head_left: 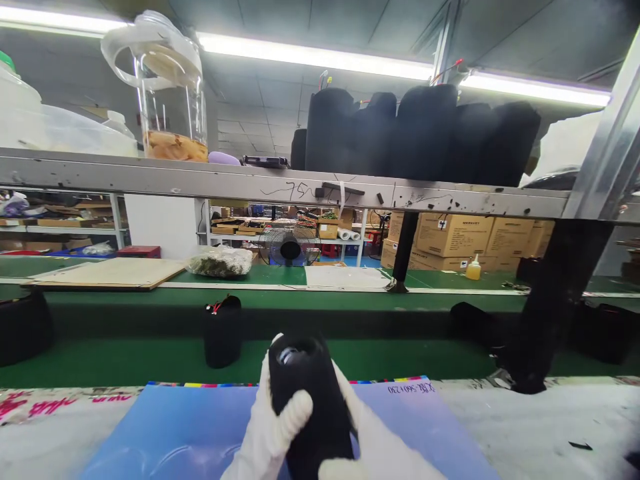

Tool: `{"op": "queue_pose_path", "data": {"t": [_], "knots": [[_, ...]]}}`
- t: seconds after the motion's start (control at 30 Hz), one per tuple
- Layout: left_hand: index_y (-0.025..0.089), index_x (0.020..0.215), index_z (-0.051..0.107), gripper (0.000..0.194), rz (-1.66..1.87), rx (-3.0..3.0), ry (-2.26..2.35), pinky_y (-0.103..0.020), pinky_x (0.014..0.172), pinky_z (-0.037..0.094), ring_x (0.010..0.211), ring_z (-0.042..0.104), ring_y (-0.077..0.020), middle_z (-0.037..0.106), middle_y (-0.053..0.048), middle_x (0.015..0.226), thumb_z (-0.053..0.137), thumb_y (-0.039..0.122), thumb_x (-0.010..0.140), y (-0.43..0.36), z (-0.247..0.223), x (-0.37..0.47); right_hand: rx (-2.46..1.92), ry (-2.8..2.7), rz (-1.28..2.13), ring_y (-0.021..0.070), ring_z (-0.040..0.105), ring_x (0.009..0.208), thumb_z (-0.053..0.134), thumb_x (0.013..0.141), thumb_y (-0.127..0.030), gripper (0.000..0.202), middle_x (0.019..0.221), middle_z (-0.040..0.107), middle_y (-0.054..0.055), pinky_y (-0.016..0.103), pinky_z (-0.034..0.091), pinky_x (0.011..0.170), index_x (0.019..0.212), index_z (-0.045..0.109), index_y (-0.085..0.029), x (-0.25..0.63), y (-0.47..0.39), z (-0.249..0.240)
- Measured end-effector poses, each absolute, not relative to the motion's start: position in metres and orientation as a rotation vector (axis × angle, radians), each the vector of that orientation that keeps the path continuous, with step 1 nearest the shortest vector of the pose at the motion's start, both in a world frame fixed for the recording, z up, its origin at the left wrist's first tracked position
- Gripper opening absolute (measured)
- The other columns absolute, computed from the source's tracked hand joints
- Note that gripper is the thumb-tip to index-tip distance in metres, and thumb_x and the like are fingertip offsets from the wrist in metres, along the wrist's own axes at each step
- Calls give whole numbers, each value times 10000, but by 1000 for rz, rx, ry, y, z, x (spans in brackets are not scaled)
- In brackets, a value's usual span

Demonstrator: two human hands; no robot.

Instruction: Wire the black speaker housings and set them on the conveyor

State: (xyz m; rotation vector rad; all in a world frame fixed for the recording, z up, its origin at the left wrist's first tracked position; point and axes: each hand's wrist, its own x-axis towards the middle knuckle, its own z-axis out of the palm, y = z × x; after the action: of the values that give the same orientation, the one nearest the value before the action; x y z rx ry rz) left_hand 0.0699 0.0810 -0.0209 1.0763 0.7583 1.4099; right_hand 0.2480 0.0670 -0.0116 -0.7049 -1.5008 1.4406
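Note:
Both my hands, in white knit gloves, grip a black fabric-covered cylinder (320,400) over the bench. My left hand (280,413) wraps its left side, with the thumb across the front. Around the right side and lower end is my right hand (370,433), its thumb near the bottom. The cylinder's upper end shows a dark hollow with a small shiny spot; what lies inside is unclear. Below it a blue sheet (190,433) with a printed coloured edge covers part of the bench.
A similar black cylinder (223,333) with red wires stands on the green conveyor belt (125,347). Overhead runs a metal shelf (240,183) bearing several black cylinders (425,133) and a clear jar (173,100). A dark post (555,300) rises at the right.

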Motion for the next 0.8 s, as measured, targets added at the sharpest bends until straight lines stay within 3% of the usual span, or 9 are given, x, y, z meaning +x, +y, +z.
{"op": "queue_pose_path", "data": {"t": [0.07,0.17,0.33,0.53,0.63,0.8], "knots": [[299,1482,311,1135,1380,1126,724,-426,1112,393,1371,425,-343,510,-83,1460,891,518,531,67,-24,77,-659,-1453,1500,302,431,1377,906,571,-341,960,1452,528,37,467,401,1096,1415,448,-354,248,59,-19],[293,1422,447,981,1296,1126,761,-442,1077,429,1239,577,-335,660,-82,1288,883,490,566,56,-31,87,-701,-1365,1498,297,474,1348,837,674,-448,742,1368,609,47,464,397,1116,1344,544,-319,254,59,-33],[284,1499,318,1155,1247,1126,851,-438,1129,362,1217,594,-338,704,-88,1216,910,442,520,62,-50,94,-753,-1188,1486,291,464,1361,693,754,-636,651,1325,643,46,474,333,1164,1293,597,-283,258,65,-57],[315,1491,333,1068,1193,1147,966,-448,1141,339,1176,620,-350,735,-66,1151,868,474,580,70,-62,93,-772,-1161,1450,320,428,1380,711,803,-506,478,1392,592,-12,456,355,1168,1251,627,-361,259,66,-74],[346,1444,413,1100,1190,1142,948,-444,1137,352,1192,604,-367,731,-44,1168,917,461,473,69,-60,95,-837,-1198,1408,373,394,1391,731,804,-435,517,1428,551,-14,485,301,1202,1295,613,-321,265,60,-76],[323,1437,436,1126,1234,1039,797,-454,1150,339,1235,572,-365,683,-57,1264,910,538,438,65,-57,98,-762,-1321,1396,401,337,1411,714,826,-398,592,1474,486,-33,566,242,1213,1383,534,-308,269,55,-74]]}}
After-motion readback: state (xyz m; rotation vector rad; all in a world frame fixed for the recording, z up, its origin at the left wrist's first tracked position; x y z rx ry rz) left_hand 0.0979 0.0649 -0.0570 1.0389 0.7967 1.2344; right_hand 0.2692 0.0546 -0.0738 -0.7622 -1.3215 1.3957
